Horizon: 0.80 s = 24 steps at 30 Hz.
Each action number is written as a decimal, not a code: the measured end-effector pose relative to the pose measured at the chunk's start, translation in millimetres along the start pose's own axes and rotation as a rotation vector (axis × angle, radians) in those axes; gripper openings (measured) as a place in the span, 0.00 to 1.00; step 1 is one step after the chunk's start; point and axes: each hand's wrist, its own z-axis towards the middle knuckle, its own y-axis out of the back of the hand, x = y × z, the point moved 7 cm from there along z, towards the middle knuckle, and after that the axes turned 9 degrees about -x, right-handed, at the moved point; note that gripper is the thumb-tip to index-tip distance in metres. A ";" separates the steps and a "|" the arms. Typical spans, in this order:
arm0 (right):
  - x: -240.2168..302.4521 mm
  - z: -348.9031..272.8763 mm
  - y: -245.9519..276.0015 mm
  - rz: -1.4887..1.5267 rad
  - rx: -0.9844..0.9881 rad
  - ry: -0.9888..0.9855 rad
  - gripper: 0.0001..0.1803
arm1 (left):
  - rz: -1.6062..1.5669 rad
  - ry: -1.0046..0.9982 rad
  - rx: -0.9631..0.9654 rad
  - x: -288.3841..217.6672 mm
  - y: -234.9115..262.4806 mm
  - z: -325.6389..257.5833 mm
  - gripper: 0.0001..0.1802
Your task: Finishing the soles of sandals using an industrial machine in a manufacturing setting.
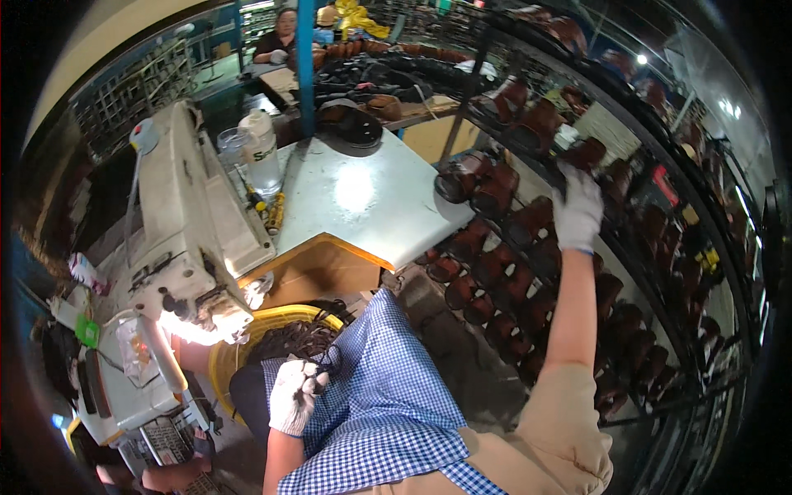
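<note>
My right hand [580,208], in a white glove, is stretched out to the shoe rack at the right. Its fingers are extended at a brown shoe [585,153] on an upper shelf; whether they touch it I cannot tell. Close to my lap, my gloved left hand [295,398] is closed, with a small dark thing [327,361] showing at its fingers. What kind of thing that is, I cannot make out. Beneath that hand lies a blue checked apron [388,371].
A sewing machine [186,223] with a lit needle area stands at the left. Below it, a yellow basket [223,375] holds dark strips. The white tabletop [363,210] bears a black sole-like piece [350,132] and a bottle [262,153]. Metal rack posts [464,103] rise at the right; a co-worker [280,41] sits far back.
</note>
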 end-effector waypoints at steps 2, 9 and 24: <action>18.9 -4.1 45.3 -0.133 -0.163 0.010 0.34 | -0.032 -0.003 -0.019 2.8 1.2 -7.5 0.07; -74.9 -24.7 41.7 -0.212 -0.026 0.065 0.19 | 0.004 0.073 -0.021 7.3 -5.9 -6.6 0.10; 259.5 -223.3 96.6 2.007 1.014 -0.756 0.38 | -0.251 -0.039 0.070 -9.2 -18.1 -20.6 0.38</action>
